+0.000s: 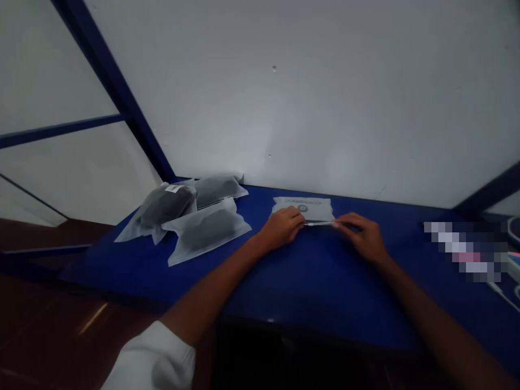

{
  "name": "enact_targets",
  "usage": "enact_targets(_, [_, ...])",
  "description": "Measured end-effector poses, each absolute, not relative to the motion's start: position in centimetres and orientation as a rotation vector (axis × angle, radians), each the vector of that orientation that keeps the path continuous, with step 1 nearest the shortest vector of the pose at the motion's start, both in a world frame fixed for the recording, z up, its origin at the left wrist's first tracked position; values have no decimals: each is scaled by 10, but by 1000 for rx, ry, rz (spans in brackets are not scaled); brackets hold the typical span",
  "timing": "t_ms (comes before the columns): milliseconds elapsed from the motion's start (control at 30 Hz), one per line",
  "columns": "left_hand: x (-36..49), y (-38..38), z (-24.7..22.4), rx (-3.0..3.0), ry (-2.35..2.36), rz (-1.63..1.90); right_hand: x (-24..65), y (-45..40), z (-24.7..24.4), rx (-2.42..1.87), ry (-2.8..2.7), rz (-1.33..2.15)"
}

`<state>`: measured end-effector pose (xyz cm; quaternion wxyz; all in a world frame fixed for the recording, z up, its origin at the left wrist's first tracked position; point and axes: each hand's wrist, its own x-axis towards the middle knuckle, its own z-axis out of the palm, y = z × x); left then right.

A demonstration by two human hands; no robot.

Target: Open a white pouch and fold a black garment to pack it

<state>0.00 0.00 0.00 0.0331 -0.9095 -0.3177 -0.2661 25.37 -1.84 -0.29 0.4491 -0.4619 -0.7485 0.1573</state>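
A frosted zip bag (317, 208) with dark printing lies on the blue table, its near edge toward me. My left hand (283, 225) is closed on the left part of that edge, near a small white slider. With thumb and fingers pinched, my right hand (361, 233) holds the edge's right corner. The edge is stretched straight between both hands. Whatever lies inside this bag cannot be made out.
To the left rest several frosted bags with dark contents, among them a near bag (209, 230) and one with a white label (174, 188). A pixelated object (467, 252) and a white cable (504, 295) are at the right. A pale wall panel (325, 108) stands behind the blue table (309, 276).
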Motion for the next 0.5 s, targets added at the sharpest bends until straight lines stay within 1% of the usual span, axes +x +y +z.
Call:
enact_targets(67, [-1, 2, -2, -2765, -1007, -819, 255, -19, 0, -1141, -1871, 312])
enact_targets(233, [-2, -1, 0, -2756, -954, -922, 247, -24, 4, -1051, -2008, -78])
enact_targets(400, [13, -16, 1, -2726, -807, -925, 221, -36, -1, -851, -2180, -146])
enact_targets(500, [17, -20, 1, -2715, -774, -891, 215, -38, -5, -811, -2197, -167])
